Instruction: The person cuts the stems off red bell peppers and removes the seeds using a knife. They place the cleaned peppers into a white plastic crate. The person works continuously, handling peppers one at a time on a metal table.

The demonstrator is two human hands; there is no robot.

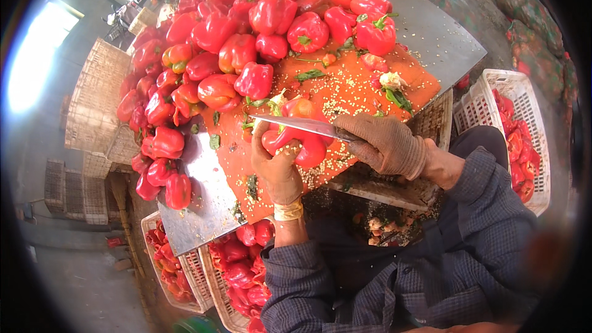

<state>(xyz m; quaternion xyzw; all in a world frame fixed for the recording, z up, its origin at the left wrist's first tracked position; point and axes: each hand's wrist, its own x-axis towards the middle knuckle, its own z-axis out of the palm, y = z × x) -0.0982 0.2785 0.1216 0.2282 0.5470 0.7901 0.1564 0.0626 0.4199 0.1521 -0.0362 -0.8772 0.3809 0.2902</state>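
Note:
My gloved left hand (276,166) grips a red bell pepper (311,145) from its left side, above an orange mat (222,148) strewn with pale seeds. In my gloved right hand (381,143) is a knife (296,122) by its handle. The blade points left and crosses over the pepper, partly covering it; whether the edge cuts into the flesh, I cannot tell. Just beyond the blade shows a pale green stem piece (276,101). A large heap of whole red bell peppers (231,27) covers the far and left part of the metal table (439,32).
White plastic crates with red peppers stand at the right (522,83) and below the table's near left edge (201,282). A dirty crate (393,189) sits under the mat's near edge. Stacked baskets (95,97) and a broom (121,194) are at left; filled mesh sacks (532,46) lie far right.

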